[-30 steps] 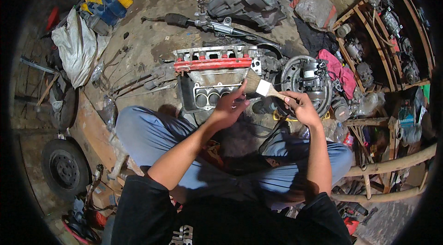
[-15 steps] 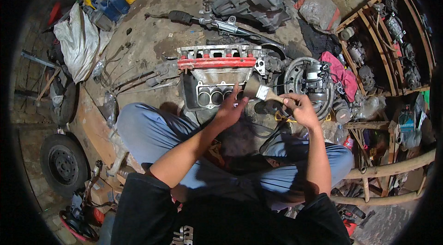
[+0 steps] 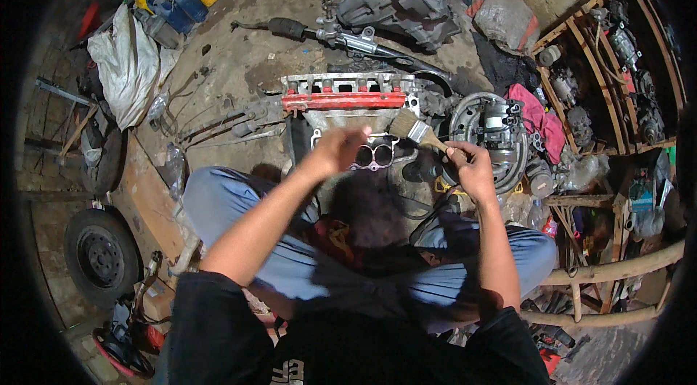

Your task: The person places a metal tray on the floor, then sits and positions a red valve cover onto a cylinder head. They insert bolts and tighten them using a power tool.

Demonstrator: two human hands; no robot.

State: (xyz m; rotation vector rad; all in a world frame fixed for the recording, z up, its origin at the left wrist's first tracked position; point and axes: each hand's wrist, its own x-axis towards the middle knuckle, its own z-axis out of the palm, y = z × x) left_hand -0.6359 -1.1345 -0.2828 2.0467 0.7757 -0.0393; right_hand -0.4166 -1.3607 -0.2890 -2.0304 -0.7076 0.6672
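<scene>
My right hand [image 3: 474, 169] grips the wooden handle of a paintbrush [image 3: 411, 126]. Its pale, wide bristles point up and left, close to the right end of an engine part [image 3: 345, 100]. That metal part has a red strip along its far side and a near flange with round openings. Over the left portion of this flange is my left hand [image 3: 335, 153], which covers some of the openings. Its fingers reach rightward, partly blurred, with nothing visible in them; whether they touch the metal I cannot tell.
A round metal assembly [image 3: 494, 124] lies right of the engine part, beside a pink cloth [image 3: 536, 122]. Beyond is a long steering rack [image 3: 363, 42]. Wooden shelving [image 3: 581, 44] holds parts at right; a wheel [image 3: 100, 259] lies at left.
My left hand has shifted left along the flange, uncovering two round openings on the right. The brush in my right hand has tilted slightly, its bristles a little higher.
</scene>
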